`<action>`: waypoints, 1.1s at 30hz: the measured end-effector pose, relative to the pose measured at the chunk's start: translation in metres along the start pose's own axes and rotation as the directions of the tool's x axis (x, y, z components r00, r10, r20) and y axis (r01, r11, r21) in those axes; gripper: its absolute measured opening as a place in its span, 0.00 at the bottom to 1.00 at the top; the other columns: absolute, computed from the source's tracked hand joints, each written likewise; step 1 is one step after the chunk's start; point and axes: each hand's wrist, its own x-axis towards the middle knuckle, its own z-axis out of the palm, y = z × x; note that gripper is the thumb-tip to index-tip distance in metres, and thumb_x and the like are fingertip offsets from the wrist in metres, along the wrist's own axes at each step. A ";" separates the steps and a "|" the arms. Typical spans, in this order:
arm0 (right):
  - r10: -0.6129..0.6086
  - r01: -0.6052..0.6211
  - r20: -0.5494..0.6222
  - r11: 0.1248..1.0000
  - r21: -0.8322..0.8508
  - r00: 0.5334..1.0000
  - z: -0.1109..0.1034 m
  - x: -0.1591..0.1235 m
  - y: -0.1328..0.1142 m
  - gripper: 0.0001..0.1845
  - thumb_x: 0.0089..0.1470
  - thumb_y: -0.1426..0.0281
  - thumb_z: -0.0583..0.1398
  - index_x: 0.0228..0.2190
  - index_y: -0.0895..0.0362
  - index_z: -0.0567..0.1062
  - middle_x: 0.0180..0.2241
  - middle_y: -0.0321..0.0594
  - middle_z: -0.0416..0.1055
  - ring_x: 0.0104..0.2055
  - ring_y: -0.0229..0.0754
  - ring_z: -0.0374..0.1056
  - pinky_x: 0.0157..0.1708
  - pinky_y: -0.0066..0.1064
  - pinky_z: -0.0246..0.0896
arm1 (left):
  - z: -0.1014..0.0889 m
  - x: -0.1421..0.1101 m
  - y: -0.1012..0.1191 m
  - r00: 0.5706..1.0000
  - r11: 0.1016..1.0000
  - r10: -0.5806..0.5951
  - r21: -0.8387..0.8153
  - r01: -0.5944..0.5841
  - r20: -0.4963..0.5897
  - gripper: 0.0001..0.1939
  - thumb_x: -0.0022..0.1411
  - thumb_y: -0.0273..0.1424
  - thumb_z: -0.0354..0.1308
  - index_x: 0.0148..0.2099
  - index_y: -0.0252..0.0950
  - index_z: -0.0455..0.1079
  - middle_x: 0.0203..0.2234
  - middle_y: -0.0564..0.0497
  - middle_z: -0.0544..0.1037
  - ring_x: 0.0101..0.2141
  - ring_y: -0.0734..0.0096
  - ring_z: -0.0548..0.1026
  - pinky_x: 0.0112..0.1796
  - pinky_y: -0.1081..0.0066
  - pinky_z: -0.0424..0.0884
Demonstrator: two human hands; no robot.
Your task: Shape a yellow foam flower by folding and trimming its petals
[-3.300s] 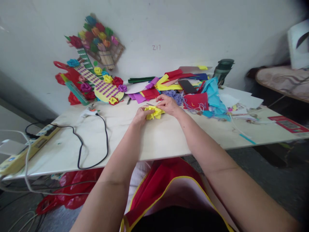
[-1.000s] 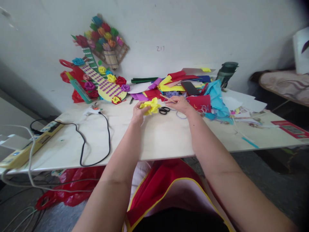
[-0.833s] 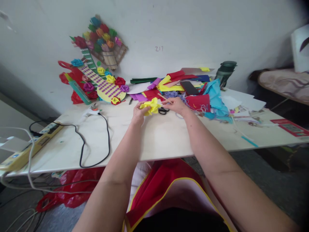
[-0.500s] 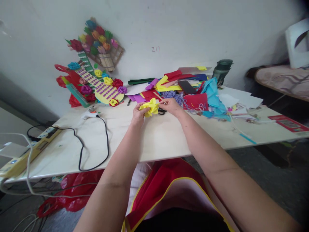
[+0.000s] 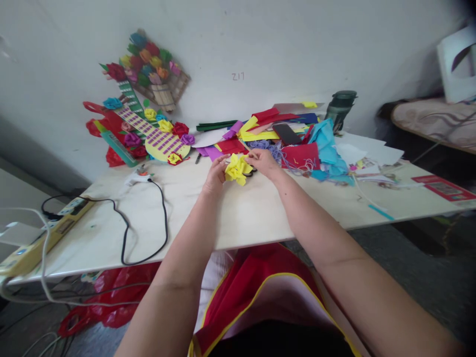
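Over the middle of the table, my left hand (image 5: 216,174) holds a yellow paper flower (image 5: 238,170) from its left side, the fingertips partly behind the petals. Close by on the right, my right hand (image 5: 265,162) is closed on a thin wooden stick (image 5: 244,145), whose upper end slants out to the upper left. Its fingertips are beside the flower's right edge; whether they touch the petals I cannot tell. Dark scissor handles (image 5: 254,172) show partly behind the flower.
Crepe paper (image 5: 266,116), tangled purple yarn (image 5: 266,146) and a phone (image 5: 287,134) lie behind my hands. Flower-covered guitar shapes (image 5: 159,144) lean on the wall at left. A glue gun (image 5: 136,179) and its black cord lie near a power strip (image 5: 61,230). A bottle (image 5: 339,110) stands back right.
The yellow flower has turned and shifted slightly right, nearer my right hand. My left fingers have moved from its front to its side and back. My right hand stays nearly in place.
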 end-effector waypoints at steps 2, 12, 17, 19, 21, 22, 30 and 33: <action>0.005 -0.005 0.024 1.000 0.011 1.000 0.000 0.000 -0.001 0.18 0.41 0.55 0.62 0.22 0.57 0.69 0.21 0.32 0.62 0.27 0.35 0.56 0.29 0.30 0.52 | 0.000 0.000 0.000 0.999 0.999 -0.046 0.015 0.046 -0.002 0.30 0.46 0.47 0.62 0.49 0.37 0.67 0.23 0.52 0.76 0.24 0.67 0.74 0.25 0.72 0.64; -0.074 0.076 0.160 0.997 -0.006 0.984 0.006 -0.004 -0.009 0.16 0.39 0.57 0.63 0.20 0.58 0.71 0.21 0.33 0.62 0.27 0.35 0.57 0.29 0.29 0.52 | -0.001 0.003 -0.007 0.999 0.999 -0.046 0.003 0.046 0.019 0.18 0.40 0.39 0.69 0.31 0.33 0.71 0.20 0.54 0.73 0.22 0.73 0.71 0.25 0.73 0.65; -0.059 0.062 0.191 0.998 -0.010 0.980 0.010 -0.003 -0.003 0.15 0.40 0.59 0.63 0.20 0.59 0.72 0.22 0.34 0.64 0.28 0.36 0.59 0.29 0.30 0.52 | 0.002 0.000 -0.006 0.992 0.993 -0.119 -0.012 0.119 0.034 0.16 0.41 0.37 0.68 0.28 0.33 0.69 0.19 0.54 0.73 0.21 0.73 0.71 0.25 0.73 0.66; -0.051 0.055 0.205 0.998 -0.014 0.977 0.011 -0.003 -0.003 0.14 0.39 0.60 0.63 0.20 0.59 0.72 0.21 0.34 0.63 0.28 0.36 0.58 0.29 0.30 0.51 | 0.003 -0.001 -0.005 0.988 0.988 -0.150 -0.014 0.151 0.046 0.15 0.41 0.35 0.68 0.28 0.33 0.69 0.20 0.52 0.74 0.22 0.72 0.72 0.27 0.71 0.68; -0.050 0.055 0.222 0.998 -0.017 0.974 0.011 -0.003 -0.004 0.14 0.38 0.60 0.63 0.20 0.59 0.73 0.20 0.33 0.62 0.27 0.35 0.57 0.29 0.30 0.50 | 0.003 -0.002 -0.006 0.982 0.983 -0.180 -0.004 0.181 0.053 0.13 0.42 0.34 0.67 0.28 0.32 0.69 0.20 0.51 0.75 0.23 0.70 0.73 0.28 0.70 0.68; -0.048 0.053 0.231 0.998 -0.018 0.972 0.011 -0.004 -0.005 0.14 0.38 0.60 0.62 0.20 0.59 0.73 0.20 0.32 0.62 0.27 0.35 0.56 0.29 0.29 0.50 | 0.003 -0.002 -0.006 0.980 0.981 -0.192 0.000 0.192 0.052 0.12 0.42 0.33 0.67 0.27 0.32 0.70 0.20 0.51 0.75 0.22 0.70 0.73 0.28 0.70 0.69; -0.038 0.048 0.250 0.998 -0.031 0.968 0.013 -0.005 -0.008 0.13 0.39 0.61 0.62 0.19 0.58 0.71 0.19 0.30 0.60 0.26 0.34 0.55 0.29 0.29 0.48 | 0.005 -0.001 -0.006 0.969 0.969 -0.244 -0.021 0.245 0.039 0.09 0.43 0.31 0.64 0.27 0.30 0.72 0.21 0.48 0.77 0.25 0.65 0.75 0.31 0.66 0.71; -0.046 0.060 0.242 0.997 -0.047 0.969 0.014 -0.005 -0.007 0.13 0.40 0.61 0.62 0.18 0.58 0.70 0.19 0.31 0.59 0.27 0.35 0.56 0.29 0.29 0.48 | 0.004 0.001 -0.008 0.968 0.968 -0.248 -0.018 0.249 0.028 0.09 0.42 0.31 0.65 0.26 0.30 0.71 0.20 0.48 0.76 0.23 0.66 0.74 0.31 0.66 0.71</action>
